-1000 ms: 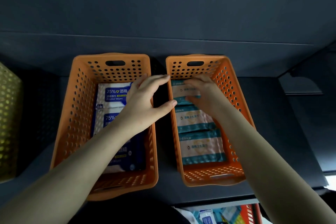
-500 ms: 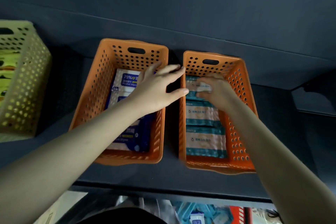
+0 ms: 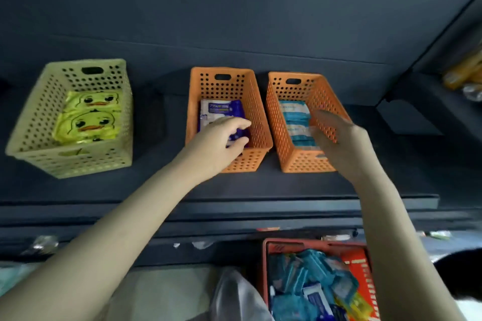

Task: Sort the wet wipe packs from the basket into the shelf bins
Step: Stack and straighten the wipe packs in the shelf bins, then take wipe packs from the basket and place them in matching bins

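Note:
Three perforated bins stand on a dark shelf. The yellow bin at the left holds yellow duck-print packs. The middle orange bin holds blue-and-white alcohol wipe packs. The right orange bin holds a row of teal-and-white packs. My left hand hovers over the near end of the middle bin, fingers loosely curled, holding nothing. My right hand is over the near right side of the right bin, fingers apart and empty. A red basket of mixed blue packs sits below at the bottom right.
The shelf's front edge runs across the middle of the view. Another shelf section with orange items lies at the far right. A gap of dark shelf separates the yellow bin from the orange bins.
Both hands have drawn back from the far ends of the orange bins toward their near ends. The view has pulled back and down, bringing the yellow bin and red basket into sight.

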